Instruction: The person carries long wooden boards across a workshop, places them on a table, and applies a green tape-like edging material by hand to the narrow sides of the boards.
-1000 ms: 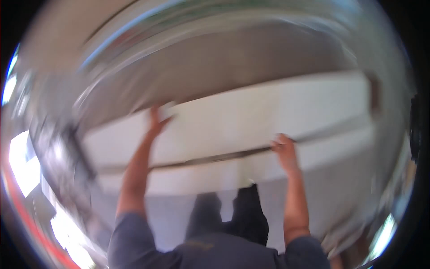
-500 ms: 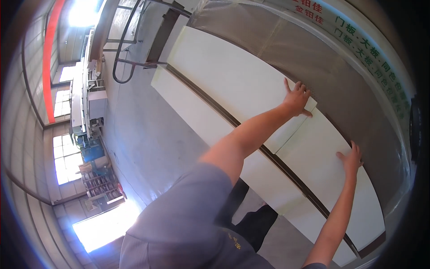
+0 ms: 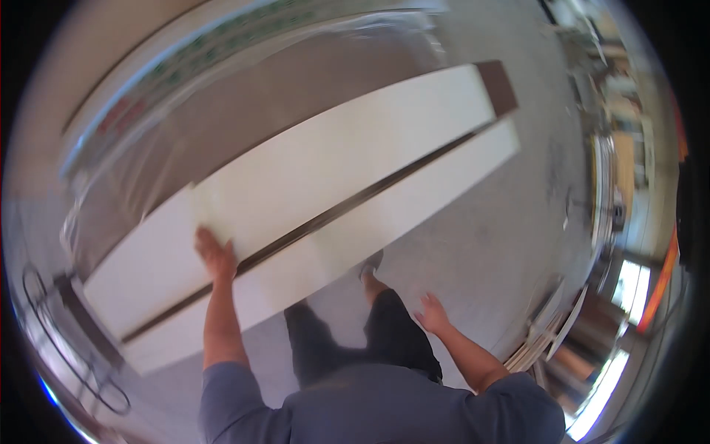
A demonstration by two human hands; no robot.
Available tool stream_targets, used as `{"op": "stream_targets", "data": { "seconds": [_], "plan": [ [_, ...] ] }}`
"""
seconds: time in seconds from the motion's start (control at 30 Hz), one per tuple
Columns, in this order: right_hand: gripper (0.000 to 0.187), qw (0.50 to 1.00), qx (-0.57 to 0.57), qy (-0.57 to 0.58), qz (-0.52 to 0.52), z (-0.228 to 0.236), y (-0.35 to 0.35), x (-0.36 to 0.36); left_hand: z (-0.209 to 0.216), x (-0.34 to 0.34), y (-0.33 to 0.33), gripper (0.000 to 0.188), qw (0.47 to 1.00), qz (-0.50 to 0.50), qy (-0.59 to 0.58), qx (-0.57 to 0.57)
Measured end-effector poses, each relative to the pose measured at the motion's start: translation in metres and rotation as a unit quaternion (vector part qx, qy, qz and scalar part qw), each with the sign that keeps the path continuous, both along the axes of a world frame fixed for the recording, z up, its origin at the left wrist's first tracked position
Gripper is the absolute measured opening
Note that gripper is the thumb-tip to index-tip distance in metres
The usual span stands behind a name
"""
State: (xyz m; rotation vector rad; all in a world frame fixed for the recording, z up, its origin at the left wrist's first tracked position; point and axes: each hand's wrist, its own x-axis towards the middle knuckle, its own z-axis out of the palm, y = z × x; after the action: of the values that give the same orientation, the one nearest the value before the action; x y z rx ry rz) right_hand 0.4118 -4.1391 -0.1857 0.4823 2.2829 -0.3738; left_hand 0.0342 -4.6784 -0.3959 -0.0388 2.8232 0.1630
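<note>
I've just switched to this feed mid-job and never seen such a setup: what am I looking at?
No machine here: these are a person's bare hands, seen from above by a fisheye camera worn on the head, so straight edges bend. Picture left is the person's left.

A wide white strip and a narrow white strip lie side by side, a dark gap between. The left hand is over the wide one; blur hides whether it touches. The right hand is open, off the strips. Neither visibly holds anything.
</note>
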Motion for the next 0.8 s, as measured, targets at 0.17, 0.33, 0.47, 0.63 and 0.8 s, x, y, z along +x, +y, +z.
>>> {"op": "stream_targets", "data": {
  "seconds": [0.17, 0.33, 0.47, 0.63, 0.8],
  "plan": [
    [0.076, 0.885, -0.013, -0.37, -0.281, 0.012, 0.121, 0.292, 0.066, -0.079, 0.016, 0.103, 0.949, -0.035, -0.275, -0.152],
    [0.077, 0.883, -0.075, -0.309, -0.344, -0.103, 0.187, 0.407, 0.139, -0.033, 0.138, 0.085, 0.946, -0.156, -0.226, -0.172],
    [0.063, 0.851, -0.125, 0.013, -0.509, -0.126, 0.28, 0.354, 0.119, 0.085, 0.424, 0.067, 0.861, -0.347, -0.371, 0.016],
    [0.053, 0.863, -0.147, 0.157, -0.457, -0.109, 0.42, 0.235, 0.107, 0.169, 0.776, 0.046, 0.526, -0.683, -0.43, 0.268],
    [0.053, 0.882, -0.186, 0.214, -0.375, -0.07, 0.604, 0.195, 0.367, 0.195, 1.049, 0.032, 0.63, -0.413, -0.516, 0.406]
  ]
}}
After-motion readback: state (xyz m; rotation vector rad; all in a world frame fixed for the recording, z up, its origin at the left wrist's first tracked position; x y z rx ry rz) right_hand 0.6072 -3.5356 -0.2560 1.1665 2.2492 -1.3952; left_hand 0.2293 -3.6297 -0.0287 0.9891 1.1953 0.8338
